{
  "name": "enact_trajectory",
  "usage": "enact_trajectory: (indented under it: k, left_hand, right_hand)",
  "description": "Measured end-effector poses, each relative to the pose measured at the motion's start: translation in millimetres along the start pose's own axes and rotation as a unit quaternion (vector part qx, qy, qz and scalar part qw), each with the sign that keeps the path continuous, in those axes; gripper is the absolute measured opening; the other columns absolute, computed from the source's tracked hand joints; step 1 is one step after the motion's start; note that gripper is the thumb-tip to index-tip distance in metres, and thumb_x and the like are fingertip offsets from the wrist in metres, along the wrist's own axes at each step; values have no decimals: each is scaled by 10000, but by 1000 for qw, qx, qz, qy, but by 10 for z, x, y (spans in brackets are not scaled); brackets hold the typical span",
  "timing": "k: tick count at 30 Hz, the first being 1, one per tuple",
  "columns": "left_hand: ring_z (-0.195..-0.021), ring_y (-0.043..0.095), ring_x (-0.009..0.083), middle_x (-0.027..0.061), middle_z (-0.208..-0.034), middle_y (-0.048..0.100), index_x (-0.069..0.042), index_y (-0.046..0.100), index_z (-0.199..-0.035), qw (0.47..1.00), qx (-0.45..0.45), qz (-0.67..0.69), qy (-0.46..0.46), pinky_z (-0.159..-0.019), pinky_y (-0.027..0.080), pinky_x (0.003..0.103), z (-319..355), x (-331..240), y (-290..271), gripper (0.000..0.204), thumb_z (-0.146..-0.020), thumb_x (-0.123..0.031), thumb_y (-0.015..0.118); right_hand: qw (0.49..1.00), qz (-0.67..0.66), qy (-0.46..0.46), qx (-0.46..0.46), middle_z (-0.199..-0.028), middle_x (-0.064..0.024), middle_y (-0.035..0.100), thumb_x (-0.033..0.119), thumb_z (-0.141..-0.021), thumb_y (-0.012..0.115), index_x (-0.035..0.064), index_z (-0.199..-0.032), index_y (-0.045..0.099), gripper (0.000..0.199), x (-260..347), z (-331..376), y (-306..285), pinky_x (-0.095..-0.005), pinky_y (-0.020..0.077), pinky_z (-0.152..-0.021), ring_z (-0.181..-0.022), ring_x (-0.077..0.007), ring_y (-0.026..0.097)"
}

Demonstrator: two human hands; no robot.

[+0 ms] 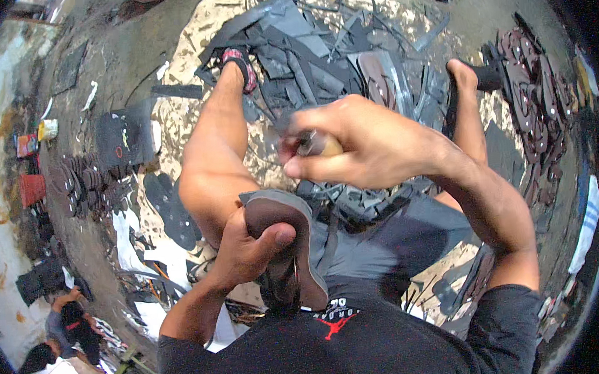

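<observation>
My left hand grips a brown sandal in front of my chest, its thumb pressed on the footbed. A strip of grey sole material sticks out past the sandal's rounded upper end, and its straps are mostly hidden below the hand. Raised above and to the right of it, my right hand is wrapped round a short tool with a tan handle. Motion smears the tool's dark front part and the fingertips, so its kind cannot be made out. The tool and the sandal are apart.
Dark grey sheet scraps lie heaped between my spread legs. Many brown sandals are piled at the right, with more brown sandals lined up at the left. Black soles lie beside my left knee. Another person sits at the lower left.
</observation>
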State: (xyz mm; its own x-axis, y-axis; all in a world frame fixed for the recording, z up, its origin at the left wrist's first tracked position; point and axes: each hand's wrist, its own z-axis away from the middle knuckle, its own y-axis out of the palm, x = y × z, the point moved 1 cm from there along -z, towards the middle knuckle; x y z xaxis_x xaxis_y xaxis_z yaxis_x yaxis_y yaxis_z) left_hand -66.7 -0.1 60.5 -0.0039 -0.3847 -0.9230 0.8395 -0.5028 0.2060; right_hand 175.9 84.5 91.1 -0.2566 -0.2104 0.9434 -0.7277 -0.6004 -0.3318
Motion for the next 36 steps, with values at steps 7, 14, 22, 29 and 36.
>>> enact_trajectory:
  k: [7, 14, 22, 29, 36]
  left_hand:
    - [-1058, 659, 310, 174, -1279, 616, 27, 477, -1391, 856, 43, 504, -106, -951, 547, 476, -598, 186, -105, 576, -1056, -441, 447]
    - [-878, 653, 146, -6, -955, 672, -145, 626, -1132, 925, -240, 259, 141, -798, 536, 346, -787, 128, 809, 427, -953, -531, 661]
    - [-902, 627, 122, -50, -1038, 660, -195, 619, -1216, 898, -270, 343, 55, -728, 505, 314, -765, 349, 827, 425, -949, -523, 665]
    - [-1007, 629, 191, -4, -1145, 646, -141, 568, -1310, 908, -252, 306, 133, -814, 524, 366, -710, 668, 685, 420, -992, -411, 614]
    - [-968, 661, 221, 123, -1125, 642, 23, 560, -1244, 935, -252, 247, 30, -872, 558, 367, -430, 684, 612, 457, -915, -265, 695]
  right_hand:
    - [939, -246, 146, -191, -738, 25, 608, 345, -980, 685, 45, -1049, 627, 313, 12, 604, -182, -234, 445, -528, -617, -36, 539]
    - [905, -239, 109, -335, -825, -82, 660, 253, -977, 693, 25, -1109, 577, 288, -203, 922, 798, -328, 534, -681, -747, -154, 674]
    - [911, 198, 132, -336, -913, -136, 595, 5, -772, 720, 96, -1175, 598, 431, -828, 1363, 1024, -436, 532, -665, -783, -345, 639]
    - [944, 214, 141, -210, -908, -160, 618, 116, -843, 697, 111, -1112, 557, 303, -483, 1082, 729, -505, 545, -685, -848, -399, 663]
    - [975, -76, 136, -161, -756, -112, 681, 278, -959, 643, 66, -1054, 614, 234, -580, 633, 645, -410, 539, -564, -611, -292, 659]
